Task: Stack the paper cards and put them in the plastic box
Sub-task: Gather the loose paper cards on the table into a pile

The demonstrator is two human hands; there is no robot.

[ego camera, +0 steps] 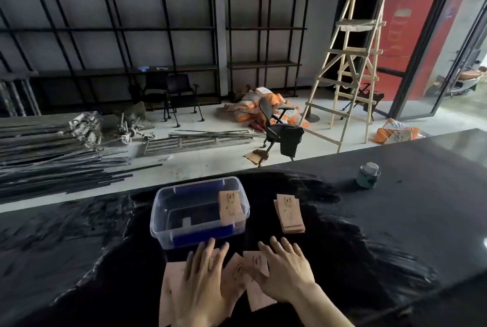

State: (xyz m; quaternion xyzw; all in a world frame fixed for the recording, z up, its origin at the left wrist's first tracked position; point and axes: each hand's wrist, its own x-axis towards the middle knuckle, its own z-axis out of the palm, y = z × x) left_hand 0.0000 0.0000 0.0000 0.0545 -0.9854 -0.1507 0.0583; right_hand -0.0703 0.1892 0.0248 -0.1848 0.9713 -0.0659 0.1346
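Several loose tan paper cards (238, 272) with small printed drawings lie spread on the dark table in front of me. My left hand (201, 278) rests flat on the left cards, fingers apart. My right hand (286, 270) lies flat on the right cards, fingers spread. Neither hand grips a card. A clear plastic box (158, 217) with blue clips stands just beyond my left hand, lid off. A small stack of cards (230, 206) leans inside its right end. Another neat card stack (290, 213) lies on the table right of the box.
A small green-and-white jar (368, 175) stands at the table's far right. The table's far edge (290, 164) runs diagonally. Beyond it are a floor with metal bars, an office chair (279, 129) and a wooden ladder (350, 63).
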